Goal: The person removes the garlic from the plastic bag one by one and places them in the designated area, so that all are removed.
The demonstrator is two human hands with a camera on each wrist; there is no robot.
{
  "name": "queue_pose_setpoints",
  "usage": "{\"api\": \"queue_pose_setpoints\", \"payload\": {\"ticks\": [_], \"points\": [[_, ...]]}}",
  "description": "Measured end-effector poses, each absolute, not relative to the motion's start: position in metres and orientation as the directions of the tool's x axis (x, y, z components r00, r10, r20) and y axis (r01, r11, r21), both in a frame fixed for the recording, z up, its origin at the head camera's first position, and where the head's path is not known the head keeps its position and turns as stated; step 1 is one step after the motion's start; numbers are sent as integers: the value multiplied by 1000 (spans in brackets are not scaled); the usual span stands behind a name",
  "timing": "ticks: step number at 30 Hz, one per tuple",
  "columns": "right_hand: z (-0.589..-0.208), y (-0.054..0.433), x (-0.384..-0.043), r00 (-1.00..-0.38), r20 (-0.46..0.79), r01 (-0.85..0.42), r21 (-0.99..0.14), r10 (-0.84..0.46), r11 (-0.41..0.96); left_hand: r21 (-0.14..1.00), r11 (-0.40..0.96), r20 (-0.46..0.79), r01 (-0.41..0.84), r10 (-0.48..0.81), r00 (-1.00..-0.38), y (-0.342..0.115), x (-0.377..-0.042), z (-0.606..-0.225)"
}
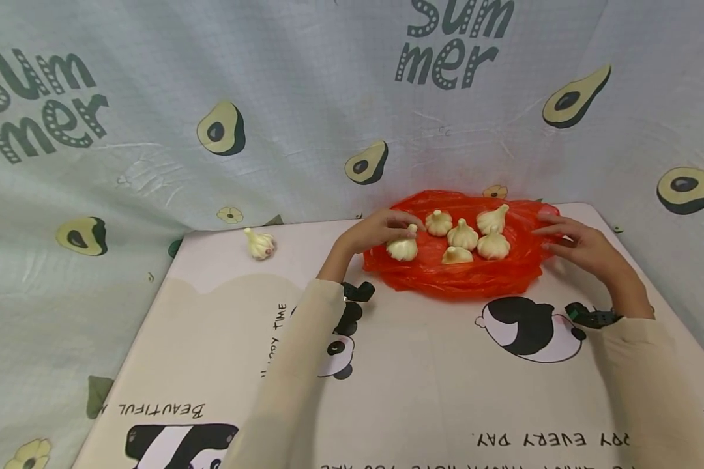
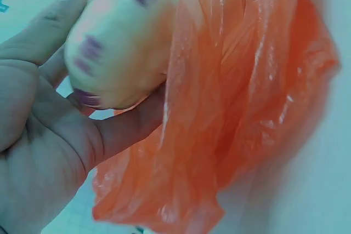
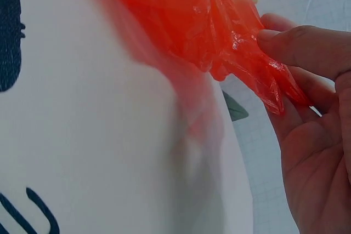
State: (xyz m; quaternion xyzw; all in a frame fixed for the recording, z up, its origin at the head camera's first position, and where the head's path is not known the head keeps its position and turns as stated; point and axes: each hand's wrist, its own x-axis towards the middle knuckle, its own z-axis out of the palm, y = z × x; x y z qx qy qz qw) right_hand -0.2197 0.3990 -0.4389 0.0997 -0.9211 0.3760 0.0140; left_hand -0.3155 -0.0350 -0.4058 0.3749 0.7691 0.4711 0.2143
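My left hand (image 1: 378, 231) holds a garlic bulb (image 1: 402, 249) at the left side of a red plastic bag (image 1: 428, 279). Purple-streaked skin shows on that bulb (image 2: 112, 53) in the left wrist view, where thumb and fingers lie around it. Several more garlic bulbs (image 1: 462, 235) sit on the spread bag, their stems mostly upward. On the bag's right side, my right hand (image 1: 586, 247) grips its edge. In the right wrist view, the thumb lies in front of the gathered plastic (image 3: 247, 53) and the other fingers lie behind it, partly hidden.
One garlic bulb (image 1: 261, 244) lies apart at the table's back left. The light table cover (image 1: 410, 371) bears printed panda faces and lettering. Behind the table hangs a pale curtain (image 1: 305, 85) with avocado prints, close to the bag's rear edge.
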Motion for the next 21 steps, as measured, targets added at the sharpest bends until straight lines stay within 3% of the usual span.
{"api": "queue_pose_setpoints", "payload": {"ticks": [4,10,16,21], "points": [[-435,396,-217,-978,115,-203,-698,-173,686,878,193,119,439,799,-589,-43,-309,-404],[-432,395,-215,-977,117,-209,-701,-180,681,886,189,147,423,752,-643,-58,-294,-395],[-433,396,-216,-978,108,-202,-695,-178,690,878,123,225,462,747,-626,-69,-282,-388],[-435,395,-218,-975,124,-220,-685,-186,695,839,159,254,520,730,-634,-76,-275,-385]]}}
